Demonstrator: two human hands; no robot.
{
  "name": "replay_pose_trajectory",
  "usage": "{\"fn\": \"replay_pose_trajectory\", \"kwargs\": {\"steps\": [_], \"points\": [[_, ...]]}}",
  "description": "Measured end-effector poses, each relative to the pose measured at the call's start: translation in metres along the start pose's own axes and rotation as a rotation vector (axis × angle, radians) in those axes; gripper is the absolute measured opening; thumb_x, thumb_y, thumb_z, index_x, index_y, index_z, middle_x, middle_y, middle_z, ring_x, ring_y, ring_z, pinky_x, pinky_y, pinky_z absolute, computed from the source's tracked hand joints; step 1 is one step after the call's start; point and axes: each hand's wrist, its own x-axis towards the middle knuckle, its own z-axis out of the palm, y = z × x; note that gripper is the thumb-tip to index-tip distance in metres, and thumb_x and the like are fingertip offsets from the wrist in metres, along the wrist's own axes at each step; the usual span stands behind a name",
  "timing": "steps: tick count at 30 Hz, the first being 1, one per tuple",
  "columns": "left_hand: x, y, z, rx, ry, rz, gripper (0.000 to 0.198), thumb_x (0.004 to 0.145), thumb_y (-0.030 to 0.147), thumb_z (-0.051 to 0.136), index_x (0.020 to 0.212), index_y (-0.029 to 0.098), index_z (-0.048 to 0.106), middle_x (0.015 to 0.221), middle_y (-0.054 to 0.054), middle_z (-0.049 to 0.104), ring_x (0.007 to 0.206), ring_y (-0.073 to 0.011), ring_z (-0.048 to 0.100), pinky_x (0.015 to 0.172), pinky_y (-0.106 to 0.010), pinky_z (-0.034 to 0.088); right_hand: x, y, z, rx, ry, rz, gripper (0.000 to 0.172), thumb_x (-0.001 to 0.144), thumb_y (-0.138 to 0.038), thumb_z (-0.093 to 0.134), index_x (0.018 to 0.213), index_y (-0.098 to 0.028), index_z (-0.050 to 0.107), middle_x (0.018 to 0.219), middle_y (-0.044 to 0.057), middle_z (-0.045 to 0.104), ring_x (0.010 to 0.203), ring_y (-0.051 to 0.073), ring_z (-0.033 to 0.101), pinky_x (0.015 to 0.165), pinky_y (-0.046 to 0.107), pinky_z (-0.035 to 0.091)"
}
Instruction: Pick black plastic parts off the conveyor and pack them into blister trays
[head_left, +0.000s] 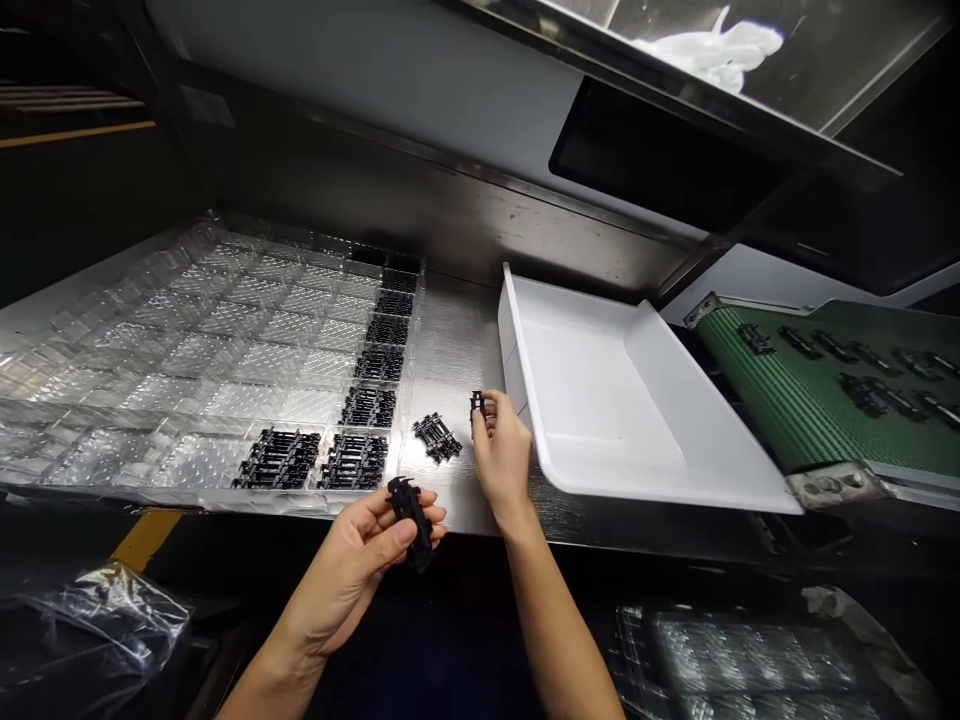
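Observation:
Between the thumb and fingers of my left hand [367,560] is a black plastic part [412,525], held tilted in front of the bench edge. My right hand [504,452] pinches another, smaller-looking black part [477,405] near the white tray's left side. On the metal surface between the hands lies a small group of black parts [436,437], touched by neither hand. A clear compartment tray [285,355] stands to the left. Its right column and one more front compartment hold rows of black parts [354,460].
A white plastic tray [600,480] sits right of my right hand. Beyond it, a green conveyor belt [787,400] carries several black parts. A dark panel [660,150] hangs overhead at the back. Clear trays [757,650] lie low at the right, plastic wrap [112,610] at the left.

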Motion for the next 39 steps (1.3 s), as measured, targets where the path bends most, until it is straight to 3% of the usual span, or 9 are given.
{"fn": "replay_pose_trajectory", "kwargs": {"steps": [3, 6, 9, 11, 14, 16, 19, 25, 39], "points": [[0.003, -0.003, 0.003, 0.004, 0.067, 0.078, 0.032, 0.065, 0.034, 0.087, 0.093, 0.023, 0.077, 0.094, -0.004, 0.077, 0.084, -0.0164, 0.071, 0.077, -0.019, 0.054, -0.037, -0.024, -0.021, 0.329, -0.057, -0.048, 0.014, 0.091, -0.026, 0.061, 0.104, -0.020, 0.061, 0.094, 0.005, 0.066, 0.080, 0.017, 0.064, 0.070, 0.026, 0.053], [0.008, -0.008, 0.007, 0.017, 0.028, 0.147, 0.030, 0.068, 0.032, 0.085, 0.096, 0.025, 0.077, 0.096, -0.002, 0.077, 0.090, -0.0152, 0.069, 0.082, -0.019, 0.051, -0.068, -0.038, -0.034, 0.499, -0.145, -0.099, 0.001, 0.089, -0.021, 0.065, 0.089, -0.021, 0.066, 0.088, 0.003, 0.064, 0.078, 0.015, 0.064, 0.065, 0.024, 0.053], [0.011, -0.011, 0.011, 0.022, -0.038, 0.162, 0.028, 0.072, 0.030, 0.082, 0.099, 0.027, 0.076, 0.096, -0.001, 0.076, 0.092, -0.0142, 0.067, 0.084, -0.017, 0.049, -0.079, -0.037, -0.043, 0.360, -0.147, -0.228, 0.010, 0.092, -0.018, 0.061, 0.092, -0.022, 0.070, 0.093, 0.005, 0.065, 0.089, 0.017, 0.063, 0.077, 0.027, 0.053], [0.012, -0.010, 0.010, 0.026, -0.066, 0.144, 0.026, 0.073, 0.029, 0.081, 0.099, 0.027, 0.076, 0.094, -0.001, 0.076, 0.089, -0.0130, 0.067, 0.082, -0.016, 0.049, -0.076, -0.032, -0.051, 0.227, -0.191, -0.343, 0.013, 0.091, -0.027, 0.064, 0.101, -0.022, 0.070, 0.106, 0.008, 0.065, 0.101, 0.021, 0.061, 0.087, 0.032, 0.052], [0.012, -0.007, 0.007, 0.044, -0.131, 0.051, 0.025, 0.073, 0.028, 0.081, 0.097, 0.025, 0.077, 0.091, -0.002, 0.076, 0.083, -0.0125, 0.068, 0.076, -0.016, 0.050, -0.066, -0.024, -0.066, 0.075, -0.340, -0.523, 0.042, 0.077, -0.045, 0.077, 0.109, -0.020, 0.066, 0.134, 0.014, 0.054, 0.123, 0.028, 0.051, 0.100, 0.040, 0.047], [0.012, -0.005, 0.006, 0.044, -0.192, -0.032, 0.028, 0.072, 0.030, 0.082, 0.099, 0.023, 0.076, 0.090, -0.004, 0.076, 0.080, -0.0142, 0.069, 0.071, -0.017, 0.051, -0.060, -0.021, -0.073, 0.063, -0.436, -0.594, 0.045, 0.076, -0.044, 0.078, 0.110, -0.019, 0.062, 0.139, 0.015, 0.051, 0.129, 0.028, 0.048, 0.106, 0.039, 0.044], [0.012, -0.005, 0.005, 0.006, -0.230, -0.090, 0.034, 0.070, 0.034, 0.083, 0.101, 0.021, 0.076, 0.089, -0.007, 0.076, 0.080, -0.0168, 0.069, 0.070, -0.019, 0.053, -0.057, -0.021, -0.076, 0.183, -0.478, -0.578, 0.044, 0.081, -0.035, 0.076, 0.118, -0.021, 0.055, 0.133, 0.012, 0.058, 0.126, 0.022, 0.052, 0.107, 0.034, 0.044], [0.010, -0.004, 0.006, -0.029, -0.233, -0.116, 0.036, 0.066, 0.034, 0.086, 0.097, 0.019, 0.077, 0.086, -0.008, 0.076, 0.077, -0.0152, 0.069, 0.069, -0.019, 0.053, -0.060, -0.022, -0.073, 0.306, -0.479, -0.508, 0.068, 0.077, -0.030, 0.080, 0.135, -0.027, 0.044, 0.133, 0.009, 0.058, 0.126, 0.022, 0.054, 0.108, 0.034, 0.044], [0.011, 0.001, 0.005, -0.029, -0.263, -0.129, 0.033, 0.068, 0.033, 0.085, 0.096, 0.019, 0.074, 0.087, -0.008, 0.076, 0.081, -0.0181, 0.071, 0.068, -0.021, 0.054, -0.060, -0.021, -0.072, 0.308, -0.502, -0.428, 0.076, 0.074, -0.024, 0.082, 0.138, -0.031, 0.042, 0.134, 0.005, 0.058, 0.124, 0.021, 0.055, 0.108, 0.033, 0.045]]}}
